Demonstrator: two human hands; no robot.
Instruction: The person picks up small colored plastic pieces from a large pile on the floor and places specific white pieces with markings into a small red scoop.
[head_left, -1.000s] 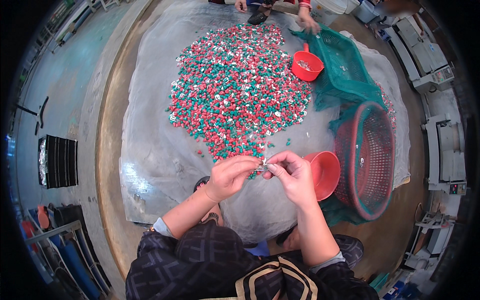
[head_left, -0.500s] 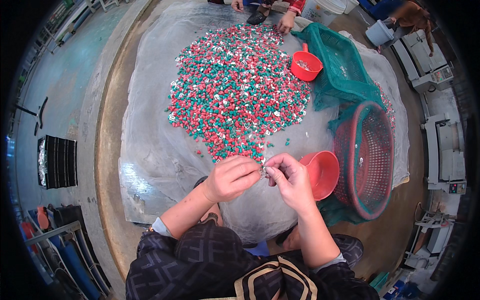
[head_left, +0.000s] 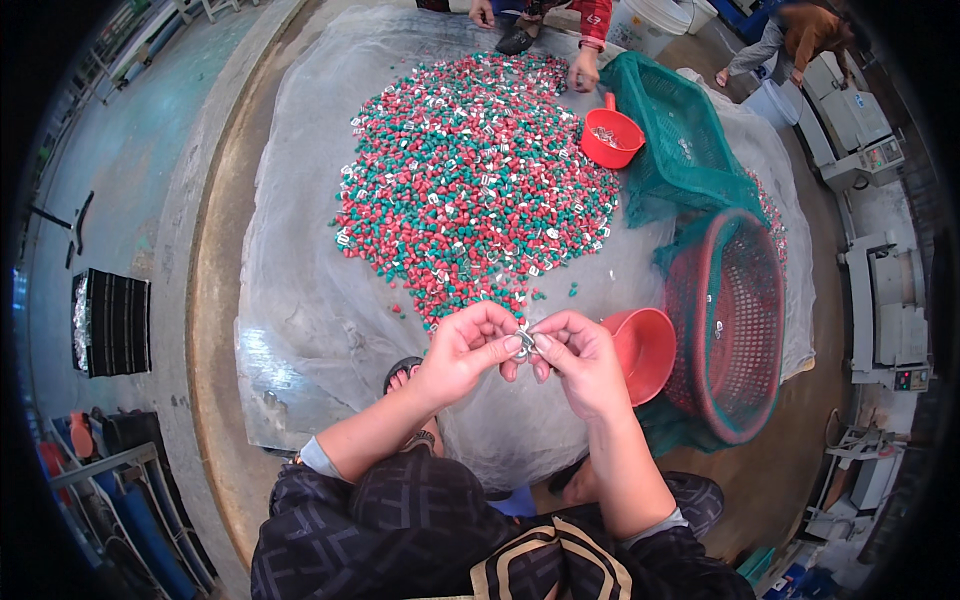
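Small silvery metal pieces (head_left: 525, 341), seemingly loop- or buckle-shaped, are pinched between my two hands in front of me. My left hand (head_left: 466, 352) grips them from the left with thumb and fingertips. From the right, my right hand (head_left: 582, 362) does the same, its fingertips almost meeting the left ones. How many pieces there are I cannot tell. Just beyond my hands spreads a wide heap of red and green pellets (head_left: 480, 170) with pale metal pieces mixed in. A red plastic scoop or bowl (head_left: 655, 352) sits right beside my right hand.
A whitish sheet (head_left: 300, 300) lies under the heap. At the right stand a red mesh basket (head_left: 745, 400) and a green net-covered tray (head_left: 650, 170). A red scoop (head_left: 613, 150) holds metal pieces. Across the heap is another person's hand (head_left: 583, 72); machines (head_left: 885, 300) line the far right.
My left hand has turned so its thumb and fingers show, and the metal pieces are more visible. The co-worker's hand has shifted right; a person at the back right has moved.
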